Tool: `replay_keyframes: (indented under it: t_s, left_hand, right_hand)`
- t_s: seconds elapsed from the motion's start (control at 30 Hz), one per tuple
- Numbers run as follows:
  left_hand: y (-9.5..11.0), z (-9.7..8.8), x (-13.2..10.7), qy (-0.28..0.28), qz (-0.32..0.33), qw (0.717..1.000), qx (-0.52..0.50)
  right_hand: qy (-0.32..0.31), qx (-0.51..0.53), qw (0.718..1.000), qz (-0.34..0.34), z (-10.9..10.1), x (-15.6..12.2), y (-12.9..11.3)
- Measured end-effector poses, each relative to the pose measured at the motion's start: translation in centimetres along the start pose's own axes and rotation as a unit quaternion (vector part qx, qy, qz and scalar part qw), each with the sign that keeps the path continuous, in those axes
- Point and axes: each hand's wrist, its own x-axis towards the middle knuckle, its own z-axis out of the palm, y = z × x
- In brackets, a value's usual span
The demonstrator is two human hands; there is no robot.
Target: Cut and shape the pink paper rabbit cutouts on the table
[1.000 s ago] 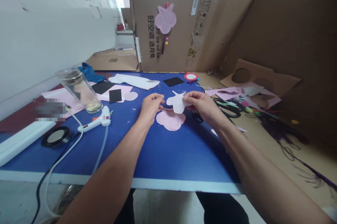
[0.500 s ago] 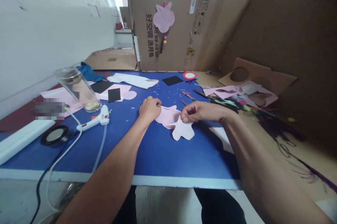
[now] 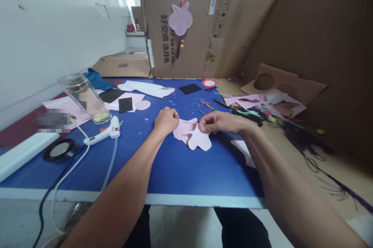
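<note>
In my right hand [image 3: 217, 122], thumb and fingertips pinch the upper edge of a pale pink cutout [image 3: 199, 139] with rounded lobes. That piece is tilted and overlaps the right part of a larger pink cutout [image 3: 182, 130] with a scalloped edge. My left hand [image 3: 166, 122] is closed at the left edge of the larger cutout, its fingertips partly hidden behind the knuckles. Just beyond my right hand, scissors [image 3: 223, 103] and other tools lie among scraps. Under my right forearm is a white scrap [image 3: 243, 151].
To the left stand a glass jar [image 3: 87, 98], a white glue gun [image 3: 106, 133] with its cord, and a roll of black tape [image 3: 60, 150]. Black squares [image 3: 125, 104] lie behind. Cardboard [image 3: 198, 46] walls the back, bearing a pink cutout [image 3: 180, 19]. Cardboard with holes [image 3: 279, 81] lies right.
My right hand has brought the pale pink cutout slightly up and left, further over the larger pink one, whose surface now bends. My left hand has stayed almost in place.
</note>
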Motion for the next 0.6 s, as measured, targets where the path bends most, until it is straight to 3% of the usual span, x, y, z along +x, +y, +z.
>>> replay_keyframes:
  t_s: [0.13,0.37,0.47,0.6]
  left_hand:
    - [0.1,-0.1,0.1,-0.012,0.003,1.000,-0.026]
    - [0.3,0.0,-0.3,-0.029,0.059,0.994,0.085]
    - [0.4,-0.2,0.0,-0.050,0.030,0.997,0.054]
    - [0.6,-0.5,0.4,-0.058,-0.032,0.995,-0.078]
  right_hand:
    - [0.005,-0.005,1.000,0.005,-0.1,-0.1,-0.1]
    - [0.010,0.000,1.000,0.007,0.0,-0.5,-0.7]
    - [0.016,0.008,1.000,0.008,-0.5,-0.7,-0.6]
    - [0.021,0.026,0.999,-0.007,-1.2,-0.8,-0.2]
